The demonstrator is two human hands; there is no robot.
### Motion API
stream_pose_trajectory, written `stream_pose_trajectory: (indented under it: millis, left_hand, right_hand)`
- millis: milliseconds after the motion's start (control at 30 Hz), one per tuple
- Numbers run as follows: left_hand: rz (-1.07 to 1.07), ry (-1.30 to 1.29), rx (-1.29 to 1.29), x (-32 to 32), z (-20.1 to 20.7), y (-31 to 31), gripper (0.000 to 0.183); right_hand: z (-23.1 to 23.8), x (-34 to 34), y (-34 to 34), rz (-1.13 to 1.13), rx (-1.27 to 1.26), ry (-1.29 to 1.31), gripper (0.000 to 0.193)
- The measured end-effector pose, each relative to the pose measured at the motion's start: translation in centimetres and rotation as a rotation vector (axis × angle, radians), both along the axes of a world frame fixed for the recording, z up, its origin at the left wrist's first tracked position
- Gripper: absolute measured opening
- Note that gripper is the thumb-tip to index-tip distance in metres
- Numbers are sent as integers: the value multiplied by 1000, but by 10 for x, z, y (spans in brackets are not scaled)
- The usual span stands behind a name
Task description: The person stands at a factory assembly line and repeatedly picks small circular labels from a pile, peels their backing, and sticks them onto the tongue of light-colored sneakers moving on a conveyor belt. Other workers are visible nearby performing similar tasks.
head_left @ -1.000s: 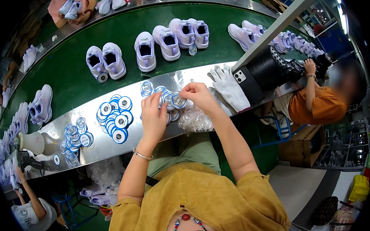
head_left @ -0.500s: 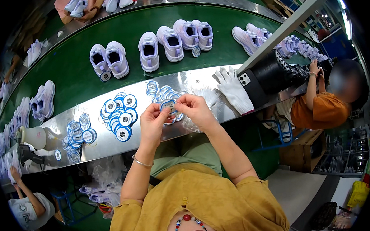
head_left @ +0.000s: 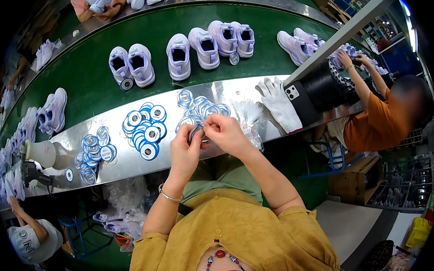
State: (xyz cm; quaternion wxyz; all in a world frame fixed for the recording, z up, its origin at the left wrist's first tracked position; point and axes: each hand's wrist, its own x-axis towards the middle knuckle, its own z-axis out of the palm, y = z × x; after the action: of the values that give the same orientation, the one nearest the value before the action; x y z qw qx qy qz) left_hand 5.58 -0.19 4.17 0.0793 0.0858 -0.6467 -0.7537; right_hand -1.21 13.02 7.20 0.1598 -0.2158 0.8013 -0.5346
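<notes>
My left hand [head_left: 186, 149] and my right hand [head_left: 225, 132] meet over the near edge of the shiny metal bench [head_left: 125, 165], both pinching one small round blue-and-white tag [head_left: 197, 131]. Just beyond my fingers lies a loose heap of the same tags [head_left: 198, 108]. A second pile of round tags [head_left: 145, 129] sits to the left, and a third pile [head_left: 94, 152] further left. My left wrist carries a thin bracelet.
A green conveyor belt [head_left: 92, 88] carries several pairs of pale lilac shoes [head_left: 131, 65]. White gloves [head_left: 279, 103] and clear plastic bags [head_left: 248, 115] lie right of my hands. A person in orange [head_left: 373, 122] works at the right; another person [head_left: 31, 238] is at lower left. A white bottle [head_left: 42, 152] stands left.
My hands have drawn back from the tag heap toward me, coming together at the bench's near edge with one tag held between them.
</notes>
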Motion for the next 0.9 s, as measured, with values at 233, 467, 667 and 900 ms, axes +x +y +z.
stream_pose_trajectory:
  millis: [233,467,667,900]
  left_hand:
    - [91,-14,290,5,12,0,9]
    - [123,-4,283,7,11,0,10]
    - [112,32,244,10,7,1,9]
    - [93,36,452,17,3,-8,20]
  right_hand:
    - [4,24,-6,-162,17,217,16]
    - [-3,32,-15,-170,48,551,8]
    - [-3,32,-21,-183,182,633,11]
    - [-7,38,-26,-113,135,624,7]
